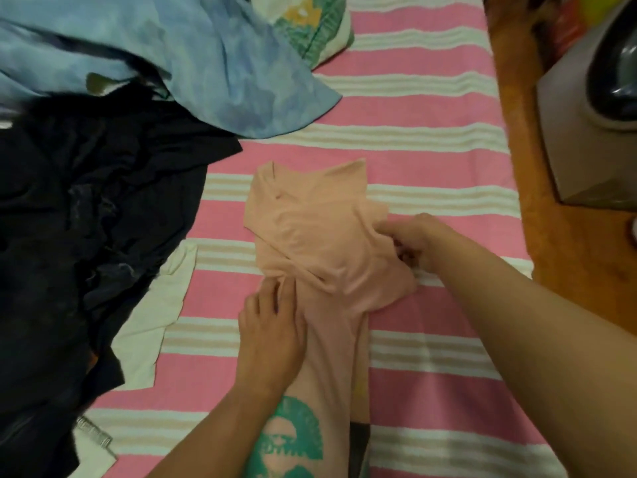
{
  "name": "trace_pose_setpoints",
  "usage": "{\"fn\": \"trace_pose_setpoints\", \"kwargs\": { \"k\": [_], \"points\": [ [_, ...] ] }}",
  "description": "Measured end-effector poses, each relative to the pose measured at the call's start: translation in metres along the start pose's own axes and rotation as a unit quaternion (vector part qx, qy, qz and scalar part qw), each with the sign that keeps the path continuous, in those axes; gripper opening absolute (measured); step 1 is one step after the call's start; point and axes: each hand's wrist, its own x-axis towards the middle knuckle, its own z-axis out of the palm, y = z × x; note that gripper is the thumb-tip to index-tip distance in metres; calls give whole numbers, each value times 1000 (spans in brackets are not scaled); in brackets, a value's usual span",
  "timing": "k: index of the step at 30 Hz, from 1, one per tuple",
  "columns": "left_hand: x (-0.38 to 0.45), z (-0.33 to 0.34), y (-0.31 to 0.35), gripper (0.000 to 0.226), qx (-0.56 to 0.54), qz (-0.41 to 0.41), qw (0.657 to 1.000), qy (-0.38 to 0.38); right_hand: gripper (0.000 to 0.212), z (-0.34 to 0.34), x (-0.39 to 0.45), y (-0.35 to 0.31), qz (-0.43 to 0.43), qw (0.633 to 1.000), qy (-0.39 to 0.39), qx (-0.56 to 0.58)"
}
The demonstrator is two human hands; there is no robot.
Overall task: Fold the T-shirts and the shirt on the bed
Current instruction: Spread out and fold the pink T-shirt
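A peach T-shirt (317, 236) with a green print near its lower end lies lengthwise on the pink and white striped bed (431, 160). Its upper part is folded over and bunched. My left hand (272, 332) lies flat on the shirt's left edge at the fold, fingers straight. My right hand (413, 241) pinches the bunched cloth at the shirt's right side. A black garment (86, 236), a white garment (162, 312) and a blue tie-dye garment (193, 56) lie heaped to the left.
A patterned pillow (320, 25) sits at the head of the bed. Right of the bed runs a wooden floor (568, 270) with a grey box (593, 139) holding a dark object.
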Motion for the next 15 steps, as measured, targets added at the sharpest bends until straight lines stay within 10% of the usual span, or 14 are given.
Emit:
{"fn": "trace_pose_setpoints", "kwargs": {
  "k": [6, 10, 15],
  "points": [
    [67, -53, -20, 23, -145, -36, 988, -35, 15, -9, -15, 36, -118, 988, 72, 65],
    [169, -72, -63, 41, 16, 158, 984, -86, 50, 6, -10, 31, -119, 983, 135, -15],
    [208, -76, -76, 75, 200, 349, 887, -225, 84, 13, 5, -4, -188, 974, 122, -26]
  ]
}}
